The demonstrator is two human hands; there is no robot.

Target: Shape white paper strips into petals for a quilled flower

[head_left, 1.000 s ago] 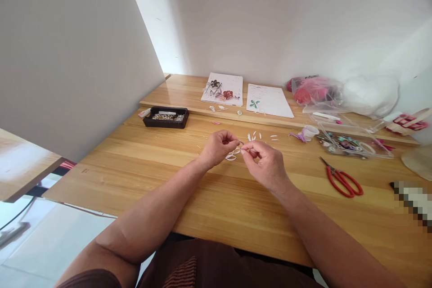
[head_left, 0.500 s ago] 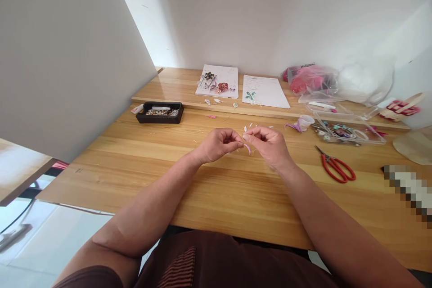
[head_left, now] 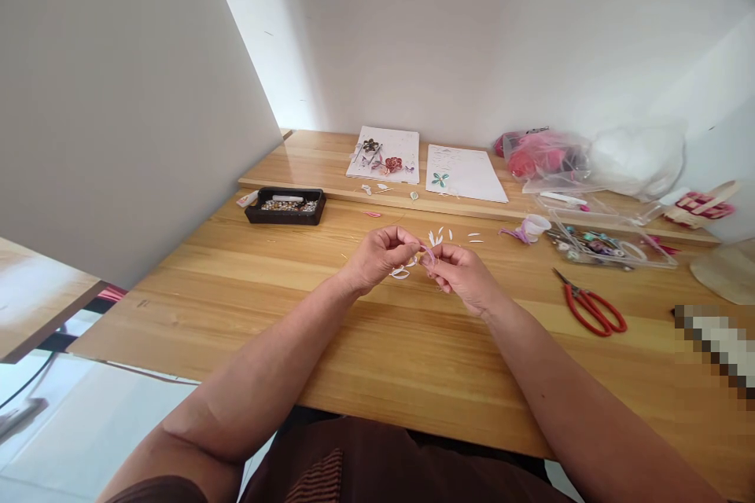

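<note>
A thin, light-purple curved strip (head_left: 429,253) spans the small gap between my two hands above the middle of the table. My left hand (head_left: 384,258) pinches its left end between thumb and fingertips. On the other side, my right hand (head_left: 463,275) has its thumb and fingers closed on the strip's right part. White loop-shaped pieces (head_left: 399,273) lie just beneath my left fingertips. Several small white petal-like slivers (head_left: 440,236) are scattered beyond my hands. What exactly the strip is made of is too small to tell.
Red-handled pliers (head_left: 590,308) lie to the right. Behind them are a clear box of beads (head_left: 613,240) and a white cup (head_left: 535,228) with purple ribbon. A black tray (head_left: 285,207) stands left. Paper sheets (head_left: 465,173) with wire flowers rest on the raised ledge.
My hands have drawn slightly apart, and the right has turned and lowered. The purple strip now stretches between them instead of hanging below. The camera view has tilted up a little.
</note>
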